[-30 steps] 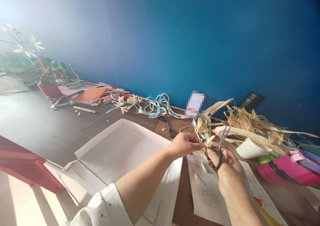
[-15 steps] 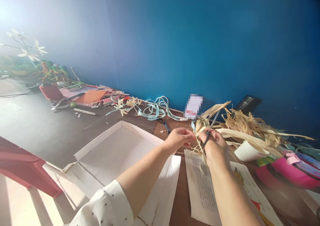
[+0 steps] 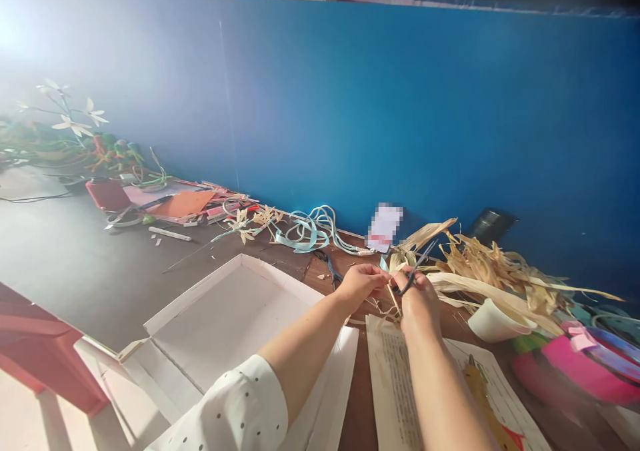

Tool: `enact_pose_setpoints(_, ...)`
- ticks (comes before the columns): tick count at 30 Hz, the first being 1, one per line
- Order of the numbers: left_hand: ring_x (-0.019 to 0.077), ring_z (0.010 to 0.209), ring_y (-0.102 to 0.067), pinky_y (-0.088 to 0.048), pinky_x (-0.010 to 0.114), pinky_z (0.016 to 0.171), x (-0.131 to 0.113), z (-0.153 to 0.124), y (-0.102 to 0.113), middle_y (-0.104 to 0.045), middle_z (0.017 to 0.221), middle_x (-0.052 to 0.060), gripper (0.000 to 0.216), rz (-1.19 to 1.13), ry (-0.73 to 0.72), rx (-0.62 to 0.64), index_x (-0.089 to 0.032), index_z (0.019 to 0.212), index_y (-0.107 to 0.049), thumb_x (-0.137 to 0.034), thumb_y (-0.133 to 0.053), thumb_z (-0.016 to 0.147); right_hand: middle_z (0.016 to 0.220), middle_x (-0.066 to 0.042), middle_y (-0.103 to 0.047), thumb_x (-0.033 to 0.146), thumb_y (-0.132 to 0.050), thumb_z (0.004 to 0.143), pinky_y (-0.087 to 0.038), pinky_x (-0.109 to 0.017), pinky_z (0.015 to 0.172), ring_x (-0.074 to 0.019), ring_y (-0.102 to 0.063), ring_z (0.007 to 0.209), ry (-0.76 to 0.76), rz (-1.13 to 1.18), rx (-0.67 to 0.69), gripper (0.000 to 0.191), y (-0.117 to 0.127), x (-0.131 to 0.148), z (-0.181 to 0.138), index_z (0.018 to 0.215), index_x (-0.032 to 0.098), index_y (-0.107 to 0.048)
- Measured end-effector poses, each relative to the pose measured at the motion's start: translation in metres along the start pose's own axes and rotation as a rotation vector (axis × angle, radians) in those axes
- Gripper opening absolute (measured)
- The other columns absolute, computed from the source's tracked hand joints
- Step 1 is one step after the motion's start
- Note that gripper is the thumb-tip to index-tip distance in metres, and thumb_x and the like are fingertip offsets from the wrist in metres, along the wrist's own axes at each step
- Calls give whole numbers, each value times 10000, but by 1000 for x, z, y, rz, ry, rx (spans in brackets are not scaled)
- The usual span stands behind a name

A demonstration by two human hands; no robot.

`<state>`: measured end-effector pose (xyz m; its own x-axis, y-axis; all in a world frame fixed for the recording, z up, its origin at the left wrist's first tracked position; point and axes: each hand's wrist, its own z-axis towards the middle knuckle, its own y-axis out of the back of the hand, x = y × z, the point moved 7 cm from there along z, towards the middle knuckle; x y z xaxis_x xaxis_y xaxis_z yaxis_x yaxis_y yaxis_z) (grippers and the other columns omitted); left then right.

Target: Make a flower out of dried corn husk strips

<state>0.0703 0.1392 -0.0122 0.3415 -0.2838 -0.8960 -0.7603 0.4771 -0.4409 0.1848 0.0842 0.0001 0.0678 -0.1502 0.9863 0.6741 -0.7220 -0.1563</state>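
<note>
My left hand (image 3: 364, 283) is closed in a pinch, its fingertips meeting those of the right at a thin pale strip of dried husk (image 3: 394, 298). In my right hand (image 3: 420, 303) are dark-handled scissors (image 3: 424, 258), their blades pointing up and away; its thumb and fingertips are also at the strip. Just beyond the fingers lies a bunch of dried husks (image 3: 401, 259). A larger heap of dry corn husks (image 3: 480, 264) spreads out to the right. The fingers partly hide the strip.
A white box lid (image 3: 220, 318) lies at left, printed sheets (image 3: 395, 378) under my right forearm. A white cup (image 3: 500, 321) lies tipped beside a pink container (image 3: 585, 361). Light-blue ribbon (image 3: 307, 234), other scissors (image 3: 330, 268) and a phone (image 3: 385, 228) lie near the blue wall (image 3: 375, 104).
The view has tilted up, so the wall's top edge now shows. Both hands stay together at the strip; the scissors in my right hand have turned slightly.
</note>
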Motion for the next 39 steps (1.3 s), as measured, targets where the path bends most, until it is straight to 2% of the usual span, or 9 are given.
enact_pose_setpoints(4,66,606,-507,-452,215,595,8,3,6,-567,683,8,365,28,1,-20,-107,719,-617,-385,-798,566,730,12,-665,313,-782,552,-455,-239,551,-162,-614,653,6,-15,-14,420,2,-9,-1,934,220,-636)
enact_pose_setpoints(10,57,571,-470,-427,216,575,8,4,6,-542,652,3,329,29,-33,-12,-100,678,-605,-358,-787,585,836,-14,-696,359,-765,597,-484,-251,643,-188,-648,781,54,-16,-5,449,3,-15,4,1010,228,-647)
enact_pose_setpoints(19,65,605,-494,-424,216,593,13,4,8,-568,703,11,321,33,-13,-4,-107,714,-616,-354,-777,586,815,-17,-703,352,-763,608,-477,-244,616,-189,-647,769,57,-60,-27,479,6,-14,-1,1053,208,-658)
enact_pose_setpoints(26,53,575,-465,-378,206,571,10,2,9,-550,660,3,317,62,-28,-8,-108,676,-592,-361,-763,594,827,-23,-704,375,-768,611,-469,-238,595,-188,-642,761,66,-83,-23,497,7,-15,-2,1059,191,-660)
enact_pose_setpoints(32,58,558,-446,-334,208,540,6,-1,11,-530,626,-7,371,7,-36,-40,-121,674,-560,-414,-768,583,866,-17,-695,426,-758,625,-465,-244,593,-179,-634,753,80,-78,-34,518,12,-23,2,1083,213,-642)
enact_pose_setpoints(39,40,526,-380,-293,207,531,1,-2,14,-458,573,-32,407,-113,-40,-55,-114,640,-563,-435,-793,542,829,-14,-690,410,-739,629,-475,-264,644,-196,-632,793,80,-98,-10,483,4,-16,-7,1054,203,-640)
